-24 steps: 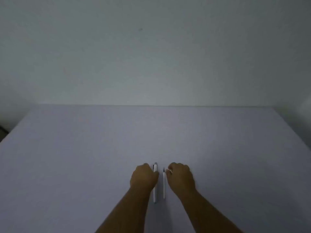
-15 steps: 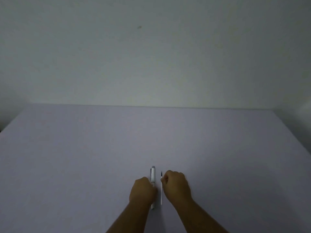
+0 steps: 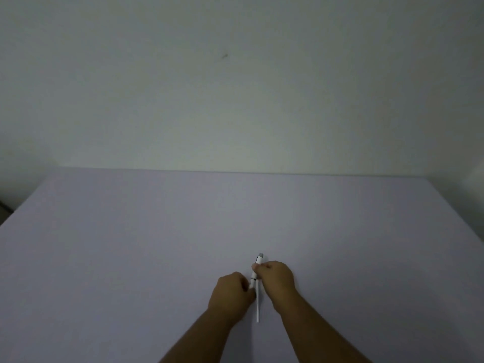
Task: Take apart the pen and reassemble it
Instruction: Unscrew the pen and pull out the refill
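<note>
The white pen barrel with a grey end cap points away from me and leans slightly right, near the table's front middle. My left hand is closed on its near end. My right hand pinches its upper part just below the cap. A thin white refill lies on the table between my wrists, running toward me; its far end is hidden behind the barrel and my fingers.
The pale lilac table spreads wide to the left, right and back. A plain wall rises behind its far edge. A dark object shows at the left edge, off the table.
My right hand has left the refill and now grips the barrel's upper part. The barrel has risen off the table and tilted between both hands. The refill stays lying on the table.
</note>
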Demonstrator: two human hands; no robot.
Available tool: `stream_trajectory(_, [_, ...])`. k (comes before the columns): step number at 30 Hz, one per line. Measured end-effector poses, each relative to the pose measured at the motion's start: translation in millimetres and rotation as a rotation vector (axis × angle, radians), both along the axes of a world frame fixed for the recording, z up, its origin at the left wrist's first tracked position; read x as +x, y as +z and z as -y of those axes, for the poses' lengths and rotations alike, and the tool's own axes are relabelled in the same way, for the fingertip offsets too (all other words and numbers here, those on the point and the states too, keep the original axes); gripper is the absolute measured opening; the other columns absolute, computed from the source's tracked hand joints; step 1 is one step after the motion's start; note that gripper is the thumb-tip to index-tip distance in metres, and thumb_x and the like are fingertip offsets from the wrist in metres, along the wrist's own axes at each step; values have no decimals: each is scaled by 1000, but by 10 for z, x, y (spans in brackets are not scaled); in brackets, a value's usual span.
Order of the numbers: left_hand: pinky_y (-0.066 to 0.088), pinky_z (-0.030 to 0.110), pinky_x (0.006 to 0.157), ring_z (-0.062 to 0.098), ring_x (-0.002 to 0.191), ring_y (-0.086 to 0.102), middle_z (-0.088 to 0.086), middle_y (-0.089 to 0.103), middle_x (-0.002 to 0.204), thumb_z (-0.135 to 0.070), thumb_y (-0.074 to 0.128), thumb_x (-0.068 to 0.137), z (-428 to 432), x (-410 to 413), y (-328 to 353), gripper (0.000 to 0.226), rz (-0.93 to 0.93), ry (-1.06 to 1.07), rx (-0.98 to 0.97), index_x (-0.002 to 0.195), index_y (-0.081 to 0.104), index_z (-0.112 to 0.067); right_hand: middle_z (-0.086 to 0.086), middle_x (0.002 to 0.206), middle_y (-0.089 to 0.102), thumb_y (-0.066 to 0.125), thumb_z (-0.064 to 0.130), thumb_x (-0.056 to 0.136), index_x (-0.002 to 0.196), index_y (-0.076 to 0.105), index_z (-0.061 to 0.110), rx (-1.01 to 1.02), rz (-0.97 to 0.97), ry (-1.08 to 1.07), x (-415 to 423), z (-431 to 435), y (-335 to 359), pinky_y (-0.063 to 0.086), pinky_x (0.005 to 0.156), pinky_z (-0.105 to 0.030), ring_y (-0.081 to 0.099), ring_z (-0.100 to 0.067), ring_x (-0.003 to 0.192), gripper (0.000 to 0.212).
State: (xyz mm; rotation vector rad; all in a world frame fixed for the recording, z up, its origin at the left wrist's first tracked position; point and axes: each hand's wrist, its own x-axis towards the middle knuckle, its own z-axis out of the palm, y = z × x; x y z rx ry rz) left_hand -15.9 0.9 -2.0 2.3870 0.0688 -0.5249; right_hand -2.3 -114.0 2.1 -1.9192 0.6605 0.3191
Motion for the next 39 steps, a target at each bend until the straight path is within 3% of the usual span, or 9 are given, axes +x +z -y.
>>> stream_trajectory(4, [53, 27, 66, 19, 74, 64, 7, 69, 91, -26, 58, 87, -24, 56, 115, 17, -30, -100, 33, 92, 64, -10, -5, 60, 60, 61, 25, 86, 58, 65, 11, 96, -36, -117, -50, -10, -24, 43, 62, -29, 51, -15, 55, 31])
stream_trajectory(7, [47, 29, 71, 22, 82, 62, 11, 67, 91, -26, 57, 86, -96, 69, 139, 25, -110, -219, 95, 93, 68, -4, -2, 57, 57, 57, 24, 87, 52, 61, 18, 135, -54, -222, -44, 33, -56, 43, 68, -35, 52, -21, 60, 35])
stream_trajectory(11, [40, 22, 74, 19, 90, 60, 9, 67, 95, -28, 59, 85, -260, -51, -33, 22, -189, -168, 88, 93, 69, -11, -1, 59, 56, 51, 26, 91, 71, 66, 10, -127, -15, -61, 34, 318, -19, 41, 68, -32, 56, -27, 71, 30])
stream_trajectory(14, [44, 20, 79, 15, 95, 60, 5, 67, 109, -28, 60, 87, -323, -90, -115, 27, -138, -42, 38, 108, 65, -13, -12, 90, 71, 54, 29, 90, 94, 68, 1, -368, -55, 176, -19, 366, -89, 46, 72, -30, 65, -30, 91, 31])
stream_trajectory(20, [41, 16, 67, 8, 75, 54, 1, 67, 91, -30, 60, 87, -267, -36, -72, 22, -67, 0, -25, 101, 67, -15, -12, 102, 68, 61, 34, 85, 96, 62, 5, -519, -47, 263, -217, 213, -311, 50, 74, -31, 64, -28, 95, 31])
stream_trajectory(24, [34, 11, 52, 5, 61, 48, -10, 52, 65, -30, 60, 86, -223, -23, -73, 14, -37, -8, -35, 77, 60, -19, -10, 103, 67, 61, 34, 85, 97, 61, 8, -587, -13, 279, -261, 169, -358, 50, 75, -31, 64, -25, 95, 29])
stream_trajectory(33, [41, 8, 39, 2, 57, 49, -12, 53, 68, -28, 56, 88, -180, -43, -60, 10, -18, -11, -56, 79, 55, -25, -7, 90, 64, 60, 41, 86, 89, 59, 8, -502, 61, 164, -309, 185, -328, 49, 72, -32, 62, -24, 86, 33])
stream_trajectory(37, [48, 21, 61, 10, 69, 56, -4, 60, 80, -28, 55, 90, -123, -43, -7, 13, 45, -31, -53, 93, 64, -18, 7, 63, 53, 60, 47, 85, 69, 54, 18, -119, 150, 48, -252, 133, -165, 43, 62, -26, 52, -13, 63, 34])
stream_trajectory(39, [48, 22, 62, 11, 69, 56, -2, 62, 83, -28, 53, 92, -81, -45, 11, 19, 59, -46, -57, 99, 64, -14, 6, 57, 50, 66, 45, 82, 62, 54, 19, 26, 127, 55, -214, 90, -87, 40, 58, -24, 46, -9, 56, 34])
